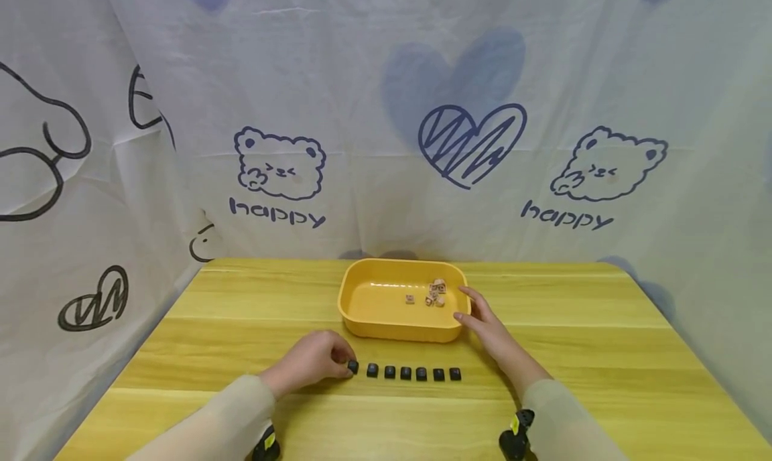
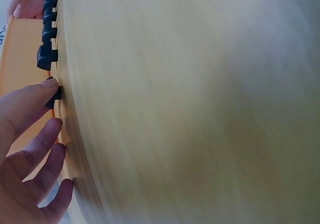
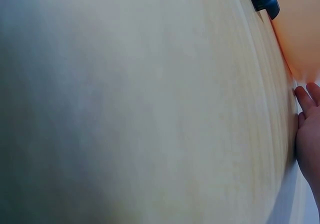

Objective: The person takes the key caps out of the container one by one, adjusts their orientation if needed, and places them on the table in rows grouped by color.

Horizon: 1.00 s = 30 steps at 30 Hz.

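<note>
In the head view, my left hand (image 1: 316, 360) pinches a black keycap (image 1: 353, 366) at the left end of a row on the table. To the right of it stand several more black keycaps (image 1: 405, 373), spaced apart in a nearly straight line. The left wrist view shows a fingertip on the pinched keycap (image 2: 56, 98), with the other fingers spread beside it. My right hand (image 1: 491, 330) holds the right end of a yellow plastic basin (image 1: 398, 331), thumb and a finger over its rim. Several small beige keycaps (image 1: 435, 293) lie inside, mostly at the right.
The wood-grain table (image 1: 241, 300) runs back to a white cloth (image 1: 362, 112) printed with bears and hearts. More of that cloth hangs at the left and right sides. The basin stands just behind the row of black keycaps.
</note>
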Available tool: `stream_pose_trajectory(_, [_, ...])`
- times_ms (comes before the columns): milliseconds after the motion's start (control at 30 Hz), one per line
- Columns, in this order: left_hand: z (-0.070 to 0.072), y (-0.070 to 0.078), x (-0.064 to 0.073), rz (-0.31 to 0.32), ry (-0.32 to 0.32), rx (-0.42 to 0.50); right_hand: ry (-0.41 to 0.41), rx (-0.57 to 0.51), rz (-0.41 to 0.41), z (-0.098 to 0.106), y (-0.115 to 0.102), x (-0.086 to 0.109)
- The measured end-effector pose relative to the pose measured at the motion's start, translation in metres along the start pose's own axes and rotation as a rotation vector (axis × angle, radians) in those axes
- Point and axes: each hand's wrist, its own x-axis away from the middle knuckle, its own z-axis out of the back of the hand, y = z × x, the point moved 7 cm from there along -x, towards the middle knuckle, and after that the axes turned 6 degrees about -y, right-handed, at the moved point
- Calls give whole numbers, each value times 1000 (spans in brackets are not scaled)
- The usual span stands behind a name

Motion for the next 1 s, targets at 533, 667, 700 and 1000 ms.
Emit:
stream_pose_trajectory(533, [-1, 6, -3, -29, -27, -34, -1, -1, 26, 1, 2, -1])
stream_pose_trajectory(667, [2, 8, -3, -46, -25, -25, -7, 0, 32, 0, 2, -1])
stream_pose_trajectory(700, [3, 9, -3, -50, -20, -22, -7, 2, 31, 0, 2, -1])
stream_pose_trajectory(1000, [26, 36, -12, -100, 60, -48, 11, 27, 19, 2, 4, -2])
